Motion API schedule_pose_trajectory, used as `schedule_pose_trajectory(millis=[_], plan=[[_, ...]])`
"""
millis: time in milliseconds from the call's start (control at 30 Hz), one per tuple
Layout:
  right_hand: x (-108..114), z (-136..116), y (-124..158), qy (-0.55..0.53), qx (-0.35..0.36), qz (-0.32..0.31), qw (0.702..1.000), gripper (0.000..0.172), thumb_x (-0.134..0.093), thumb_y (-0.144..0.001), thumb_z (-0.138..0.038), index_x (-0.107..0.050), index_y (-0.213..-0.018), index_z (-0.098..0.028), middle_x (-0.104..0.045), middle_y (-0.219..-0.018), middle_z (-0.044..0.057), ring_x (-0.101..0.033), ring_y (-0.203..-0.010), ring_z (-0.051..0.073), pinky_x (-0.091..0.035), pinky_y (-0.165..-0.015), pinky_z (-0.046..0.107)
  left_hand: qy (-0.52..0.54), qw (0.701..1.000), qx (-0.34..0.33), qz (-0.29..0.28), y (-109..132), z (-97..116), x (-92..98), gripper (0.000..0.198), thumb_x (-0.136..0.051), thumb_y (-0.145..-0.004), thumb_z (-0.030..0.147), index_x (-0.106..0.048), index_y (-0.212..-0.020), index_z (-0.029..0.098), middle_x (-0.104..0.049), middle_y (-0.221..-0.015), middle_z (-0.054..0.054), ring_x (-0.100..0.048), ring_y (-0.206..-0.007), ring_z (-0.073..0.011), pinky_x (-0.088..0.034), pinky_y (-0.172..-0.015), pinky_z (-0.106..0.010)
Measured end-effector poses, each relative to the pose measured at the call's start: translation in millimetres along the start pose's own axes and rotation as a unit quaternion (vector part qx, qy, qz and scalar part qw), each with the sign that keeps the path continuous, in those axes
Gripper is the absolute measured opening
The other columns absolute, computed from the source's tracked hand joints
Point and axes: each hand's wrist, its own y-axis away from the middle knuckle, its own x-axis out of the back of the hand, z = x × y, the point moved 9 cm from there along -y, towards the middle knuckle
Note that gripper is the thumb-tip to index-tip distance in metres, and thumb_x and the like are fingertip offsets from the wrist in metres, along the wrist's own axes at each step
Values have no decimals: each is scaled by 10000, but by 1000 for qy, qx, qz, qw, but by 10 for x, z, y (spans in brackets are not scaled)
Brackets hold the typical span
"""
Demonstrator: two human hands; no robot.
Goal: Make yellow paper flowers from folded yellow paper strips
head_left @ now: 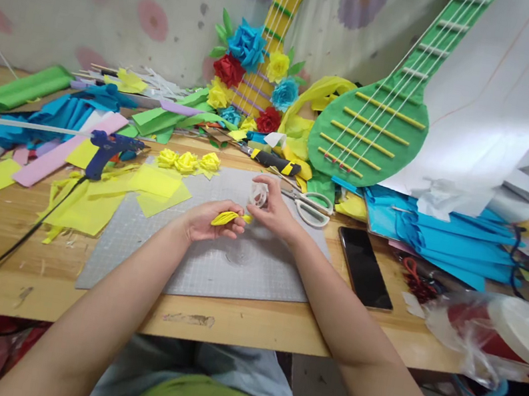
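Note:
My left hand (214, 222) is closed on a folded yellow paper piece (224, 218) above the grey cutting mat (201, 273). Just right of it, my right hand (270, 209) holds a small clear roll (258, 194), which looks like tape, between thumb and fingers. The yellow piece reaches toward the right thumb; whether they touch is hard to tell. Three yellow paper flowers (186, 163) lie at the mat's back edge. White-handled scissors (311, 211) rest behind and to the right of my right hand.
A blue glue gun (102, 154) with a black cord and yellow paper sheets (96, 200) lie left. A black phone (364, 267) is right, near a plastic-wrapped tub (520, 335). Green (369, 134) and yellow (258, 82) paper instruments stand behind, amid blue paper (441, 231).

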Motion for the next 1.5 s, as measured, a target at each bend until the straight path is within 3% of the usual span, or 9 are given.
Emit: schedule_pose_trajectory(millis=[133, 333, 667, 833, 967, 1067, 1233, 1333, 1500], plan=[[-70, -39, 10, 77, 42, -4, 996, 327, -502, -784, -246, -439, -1105, -242, -353, -1179, 89, -471, -1004, 178, -446, -850, 360, 30, 1000, -2, 4, 10, 19, 10, 226, -361, -840, 126, -541, -704, 115, -602, -549, -12, -584, -463, -87, -474, -388, -157], [-93, -177, 31, 159, 119, 16, 980, 298, -461, -790, -179, -468, -1082, -236, -388, -1194, 98, -373, -1164, 214, -368, -956, 422, 51, 999, 5, 12, 14, 18, 26, 222, -359, -834, 124, -522, -684, 121, -582, -525, -10, -573, -443, -86, -482, -384, -161], [-66, -315, 48, 205, 143, 31, 968, 122, -458, -837, -219, -579, -854, -219, -382, -1144, 84, -374, -1139, 206, -342, -959, 392, 88, 996, 16, -19, 2, 16, 40, 190, -367, -812, 135, -523, -703, 131, -549, -512, 2, -553, -428, -80, -474, -377, -156], [82, -209, 24, 161, 103, 77, 979, 91, -497, -817, -254, -578, -803, -215, -404, -1101, 78, -391, -1114, 214, -331, -958, 410, 31, 998, -48, 17, -15, 104, 81, 224, -358, -834, 189, -519, -690, 127, -596, -561, -32, -594, -488, -103, -483, -417, -178], [332, 50, -7, 22, 21, 144, 989, 140, -551, -774, -348, -546, -771, -208, -446, -996, 66, -441, -1010, 195, -396, -854, 363, -79, 977, -166, 104, -45, 240, 210, 130, -398, -813, 176, -508, -760, 133, -640, -632, -55, -639, -582, -144, -519, -516, -246], [292, 244, -30, -137, -41, 94, 985, 208, -577, -746, -403, -515, -737, -205, -498, -833, 24, -485, -849, 154, -403, -770, 308, -152, 947, -240, 151, -57, 313, 277, 117, -452, -798, 166, -491, -907, 149, -643, -654, -30, -643, -608, -145, -516, -550, -268], [64, 271, 15, -256, -99, -13, 961, 240, -625, -704, -404, -512, -721, -192, -501, -731, -13, -458, -682, 104, -370, -628, 244, -167, 924, -317, 132, -67, 387, 277, 570, -509, -795, 191, -236, -1293, 238, -665, -738, -5, -644, -632, -129, -503, -605, -276], [-20, 218, 37, -254, -110, -42, 960, 242, -636, -696, -394, -520, -732, -185, -479, -685, -31, -419, -615, 86, -340, -575, 230, -135, 936, -300, 120, -89, 364, 280, 509, -523, -797, 203, -281, -1244, 192, -668, -767, -28, -642, -641, -133, -501, -621, -288], [-101, 173, 39, -224, -115, -63, 966, 261, -639, -681, -408, -521, -703, -175, -480, -658, -35, -416, -596, 85, -325, -570, 234, -119, 954, -266, 75, -87, 314, 164, 193, -554, -775, 236, -494, -922, 127, -639, -734, -34, -621, -630, -120, -491, -633, -263]])
